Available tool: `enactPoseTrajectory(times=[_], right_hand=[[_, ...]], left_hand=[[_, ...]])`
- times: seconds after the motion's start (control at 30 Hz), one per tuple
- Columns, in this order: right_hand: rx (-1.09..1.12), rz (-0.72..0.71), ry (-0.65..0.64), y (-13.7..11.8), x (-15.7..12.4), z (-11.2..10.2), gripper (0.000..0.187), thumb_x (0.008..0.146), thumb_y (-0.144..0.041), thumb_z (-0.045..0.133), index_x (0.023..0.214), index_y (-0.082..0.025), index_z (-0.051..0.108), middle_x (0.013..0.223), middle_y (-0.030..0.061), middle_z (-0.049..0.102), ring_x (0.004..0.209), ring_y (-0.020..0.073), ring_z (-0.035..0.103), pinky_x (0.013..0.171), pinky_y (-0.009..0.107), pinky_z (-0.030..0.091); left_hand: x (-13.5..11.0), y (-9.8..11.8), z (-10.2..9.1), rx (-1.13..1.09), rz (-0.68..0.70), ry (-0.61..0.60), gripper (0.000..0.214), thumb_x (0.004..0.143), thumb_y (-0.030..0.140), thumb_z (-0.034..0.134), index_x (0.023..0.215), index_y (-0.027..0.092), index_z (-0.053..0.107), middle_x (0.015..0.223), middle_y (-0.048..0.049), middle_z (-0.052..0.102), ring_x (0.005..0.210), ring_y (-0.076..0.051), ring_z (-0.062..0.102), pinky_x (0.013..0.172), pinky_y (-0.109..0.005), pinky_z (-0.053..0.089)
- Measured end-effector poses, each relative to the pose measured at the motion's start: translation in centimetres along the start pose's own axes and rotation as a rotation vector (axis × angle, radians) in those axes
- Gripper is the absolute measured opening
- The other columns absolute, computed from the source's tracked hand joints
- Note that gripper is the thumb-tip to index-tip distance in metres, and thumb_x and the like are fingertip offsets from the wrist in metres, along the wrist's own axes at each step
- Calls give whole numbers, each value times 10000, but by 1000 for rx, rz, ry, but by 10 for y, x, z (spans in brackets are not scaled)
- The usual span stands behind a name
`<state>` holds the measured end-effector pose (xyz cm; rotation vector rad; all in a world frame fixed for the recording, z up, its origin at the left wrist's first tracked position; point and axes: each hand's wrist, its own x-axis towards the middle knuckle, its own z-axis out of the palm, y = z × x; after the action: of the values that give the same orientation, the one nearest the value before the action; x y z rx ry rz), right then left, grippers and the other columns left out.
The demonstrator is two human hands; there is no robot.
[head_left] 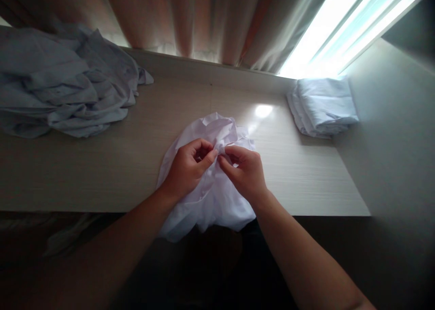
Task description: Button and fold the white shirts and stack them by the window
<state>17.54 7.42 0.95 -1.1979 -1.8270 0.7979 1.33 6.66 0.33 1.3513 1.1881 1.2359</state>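
Note:
A white shirt lies bunched at the front of the table, its lower folds hanging over the near edge. My left hand pinches the cloth near the shirt's upper part between thumb and forefinger. Close beside it, my right hand pinches the same gathered bit, with the fingertips of both hands almost meeting. Whatever small detail sits between the fingertips, such as a button, is too small to make out.
A loose heap of white garments covers the table's back left. Folded white garments are stacked at the back right by the side wall. Behind the table hang curtains and a bright window.

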Motion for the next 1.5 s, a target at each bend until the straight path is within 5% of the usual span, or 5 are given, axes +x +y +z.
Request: enactPoseTrajectory(times=[0.23, 0.53, 1.5], right_hand=[[23, 19, -37, -3, -1, -3, 130, 852, -222, 594, 734, -188, 640, 647, -24, 548, 615, 110, 502, 593, 250, 400], [205, 72, 114, 7, 4, -10, 97, 852, -206, 616, 892, -198, 704, 825, 12, 710, 732, 142, 653, 644, 267, 500], [548, 213, -31, 20, 11, -6, 153, 755, -295, 801, 880, -216, 763, 863, 24, 767, 791, 150, 708, 755, 302, 580]], left_hand=[[2, -1, -1, 34, -17, 35, 203, 826, 354, 715, 825, 166, 638, 759, -2, 618, 699, -124, 563, 643, -240, 438], [2, -2, -1, -24, -65, 58, 232, 838, 393, 690, 847, 163, 660, 787, -14, 641, 710, -128, 571, 637, -239, 454], [2, 3, 0, -154, -121, -7, 230, 865, 390, 678, 850, 161, 680, 816, -15, 657, 737, -124, 586, 680, -239, 465]])
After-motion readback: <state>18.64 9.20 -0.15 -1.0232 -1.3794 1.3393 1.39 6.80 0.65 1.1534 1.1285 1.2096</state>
